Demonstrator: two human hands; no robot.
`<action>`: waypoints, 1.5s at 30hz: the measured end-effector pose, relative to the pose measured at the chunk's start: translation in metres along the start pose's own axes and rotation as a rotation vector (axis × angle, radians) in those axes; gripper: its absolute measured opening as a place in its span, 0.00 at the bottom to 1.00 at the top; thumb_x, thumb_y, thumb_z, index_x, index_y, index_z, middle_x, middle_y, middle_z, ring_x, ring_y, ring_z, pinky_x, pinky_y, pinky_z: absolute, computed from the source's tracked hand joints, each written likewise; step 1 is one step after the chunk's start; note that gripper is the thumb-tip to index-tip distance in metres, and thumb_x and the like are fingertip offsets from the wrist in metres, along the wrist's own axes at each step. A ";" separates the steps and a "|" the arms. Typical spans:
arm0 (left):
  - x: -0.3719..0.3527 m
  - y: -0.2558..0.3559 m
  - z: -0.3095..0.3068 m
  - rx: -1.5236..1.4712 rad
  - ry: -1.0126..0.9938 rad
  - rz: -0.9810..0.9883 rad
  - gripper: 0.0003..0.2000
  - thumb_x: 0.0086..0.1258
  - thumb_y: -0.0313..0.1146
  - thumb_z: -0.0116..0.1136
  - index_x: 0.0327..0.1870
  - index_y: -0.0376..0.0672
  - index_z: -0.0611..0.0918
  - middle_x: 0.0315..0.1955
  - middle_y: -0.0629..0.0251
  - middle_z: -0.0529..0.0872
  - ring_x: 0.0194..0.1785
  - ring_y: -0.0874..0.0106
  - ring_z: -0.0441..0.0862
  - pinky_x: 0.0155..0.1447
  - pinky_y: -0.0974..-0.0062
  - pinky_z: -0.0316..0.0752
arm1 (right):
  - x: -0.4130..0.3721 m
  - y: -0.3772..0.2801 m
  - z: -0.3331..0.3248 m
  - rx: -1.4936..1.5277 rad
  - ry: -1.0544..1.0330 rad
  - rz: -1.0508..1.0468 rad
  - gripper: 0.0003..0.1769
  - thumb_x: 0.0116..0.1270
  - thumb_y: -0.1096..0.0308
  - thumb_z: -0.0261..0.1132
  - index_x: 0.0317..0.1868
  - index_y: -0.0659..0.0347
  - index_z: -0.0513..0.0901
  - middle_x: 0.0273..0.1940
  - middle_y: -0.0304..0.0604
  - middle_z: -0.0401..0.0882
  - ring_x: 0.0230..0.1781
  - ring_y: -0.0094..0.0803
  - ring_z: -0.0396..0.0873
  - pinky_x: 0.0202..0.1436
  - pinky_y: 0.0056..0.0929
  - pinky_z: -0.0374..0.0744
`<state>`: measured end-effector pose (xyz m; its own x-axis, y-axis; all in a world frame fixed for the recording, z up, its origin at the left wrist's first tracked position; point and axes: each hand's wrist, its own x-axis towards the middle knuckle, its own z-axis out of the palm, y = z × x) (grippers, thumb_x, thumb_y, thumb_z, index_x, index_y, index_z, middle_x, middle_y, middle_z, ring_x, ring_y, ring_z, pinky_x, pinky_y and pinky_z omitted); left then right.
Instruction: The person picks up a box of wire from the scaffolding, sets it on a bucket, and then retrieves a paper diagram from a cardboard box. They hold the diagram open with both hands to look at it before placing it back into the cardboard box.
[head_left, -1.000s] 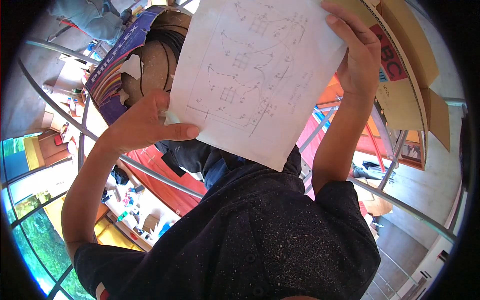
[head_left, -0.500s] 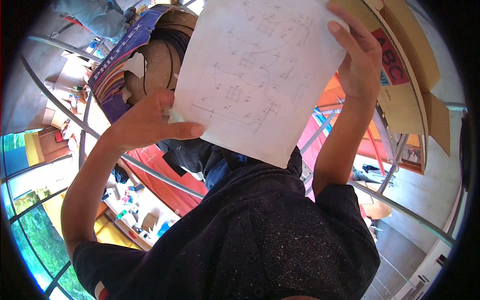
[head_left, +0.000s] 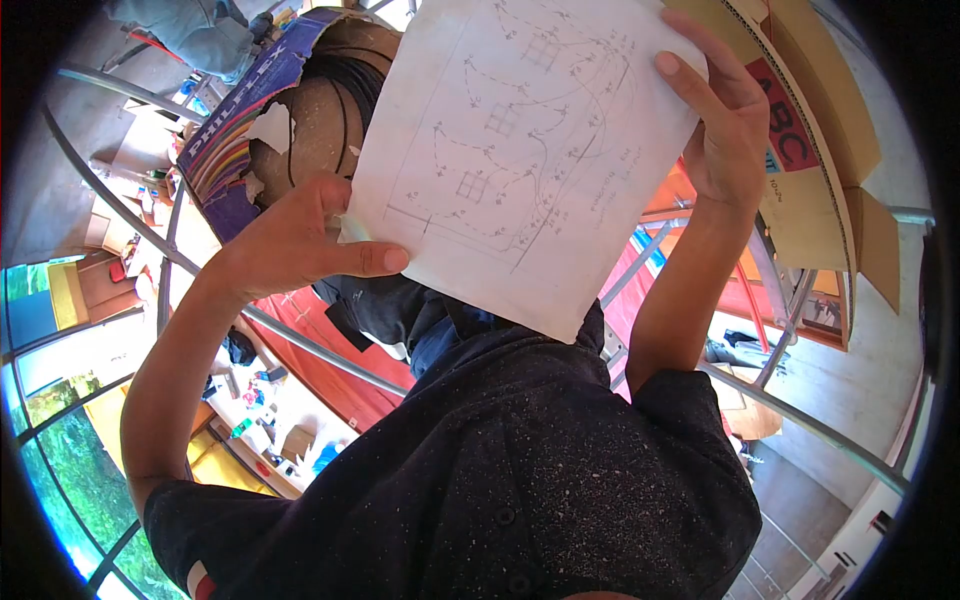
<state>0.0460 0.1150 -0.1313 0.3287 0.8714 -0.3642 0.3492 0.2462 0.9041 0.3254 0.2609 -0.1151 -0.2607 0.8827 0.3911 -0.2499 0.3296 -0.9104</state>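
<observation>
A white sheet of paper (head_left: 520,170) with a hand-drawn wiring diagram is held up in front of my chest. Small gridded squares, dashed curves and handwritten marks cover it. My left hand (head_left: 305,240) pinches its lower left edge, the thumb lying on the front and the other fingers partly behind. At the upper right edge, my right hand (head_left: 725,125) grips the sheet with the thumb in front. Just behind the paper on the left stands a torn blue PHILFLEX box (head_left: 250,110) with coiled black cable (head_left: 345,85) in it.
An open cardboard box (head_left: 815,215) with a red ABC label is at the right. Metal scaffold tubes (head_left: 320,352) run around me on both sides. Far below lies a table (head_left: 265,430) with scattered items. Part of a person in blue-grey clothing (head_left: 195,35) shows at upper left.
The paper has shifted slightly to the right and down, and its drawing looks sharper. My right hand has moved a little right with it; my left hand stays nearly in place.
</observation>
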 end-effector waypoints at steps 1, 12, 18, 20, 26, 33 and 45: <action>0.000 0.000 0.000 -0.008 -0.001 0.007 0.22 0.53 0.43 0.70 0.41 0.34 0.83 0.34 0.61 0.85 0.39 0.73 0.80 0.49 0.75 0.72 | 0.000 0.001 0.000 0.006 0.007 0.005 0.17 0.53 0.79 0.67 0.46 0.68 0.80 0.42 0.46 0.80 0.37 0.28 0.79 0.42 0.23 0.77; -0.002 0.011 0.002 -0.023 0.005 -0.036 0.22 0.52 0.42 0.70 0.42 0.34 0.82 0.36 0.61 0.85 0.41 0.74 0.79 0.51 0.75 0.71 | -0.001 0.000 -0.001 0.011 0.033 0.024 0.17 0.53 0.80 0.67 0.45 0.68 0.80 0.41 0.45 0.80 0.39 0.28 0.78 0.44 0.22 0.76; 0.000 0.009 0.006 -0.034 0.004 -0.034 0.22 0.51 0.43 0.71 0.41 0.35 0.83 0.36 0.61 0.85 0.41 0.73 0.80 0.50 0.75 0.71 | -0.002 -0.004 -0.003 -0.021 0.057 0.042 0.18 0.51 0.82 0.67 0.45 0.68 0.80 0.42 0.44 0.80 0.40 0.28 0.78 0.46 0.22 0.75; -0.001 0.008 0.008 -0.034 0.002 -0.023 0.22 0.51 0.43 0.71 0.41 0.35 0.83 0.35 0.61 0.85 0.41 0.73 0.80 0.51 0.74 0.71 | -0.001 -0.002 -0.005 -0.015 0.039 0.041 0.17 0.51 0.81 0.67 0.45 0.69 0.80 0.42 0.44 0.80 0.40 0.28 0.78 0.46 0.23 0.75; 0.000 0.006 0.010 0.056 0.012 -0.007 0.22 0.52 0.44 0.70 0.41 0.35 0.83 0.35 0.61 0.85 0.41 0.73 0.80 0.51 0.74 0.72 | 0.002 -0.002 -0.010 -0.034 -0.024 0.022 0.17 0.52 0.80 0.68 0.45 0.68 0.80 0.42 0.43 0.80 0.40 0.27 0.78 0.46 0.22 0.75; -0.001 0.012 0.015 0.015 -0.015 -0.007 0.21 0.53 0.43 0.69 0.41 0.36 0.83 0.36 0.61 0.85 0.41 0.74 0.80 0.50 0.74 0.72 | 0.004 -0.001 -0.014 -0.034 -0.088 -0.013 0.18 0.51 0.80 0.68 0.45 0.67 0.80 0.44 0.43 0.78 0.44 0.28 0.76 0.49 0.22 0.73; -0.001 0.020 0.020 -0.087 -0.100 -0.088 0.17 0.58 0.41 0.66 0.41 0.37 0.83 0.34 0.65 0.85 0.39 0.78 0.78 0.47 0.76 0.72 | 0.003 -0.005 -0.017 -0.166 -0.086 -0.030 0.19 0.51 0.82 0.67 0.46 0.68 0.79 0.46 0.42 0.77 0.47 0.27 0.74 0.51 0.22 0.71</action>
<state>0.0707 0.1107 -0.1172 0.3874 0.7992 -0.4596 0.3047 0.3596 0.8820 0.3416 0.2678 -0.1111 -0.3358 0.8420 0.4222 -0.1033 0.4126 -0.9050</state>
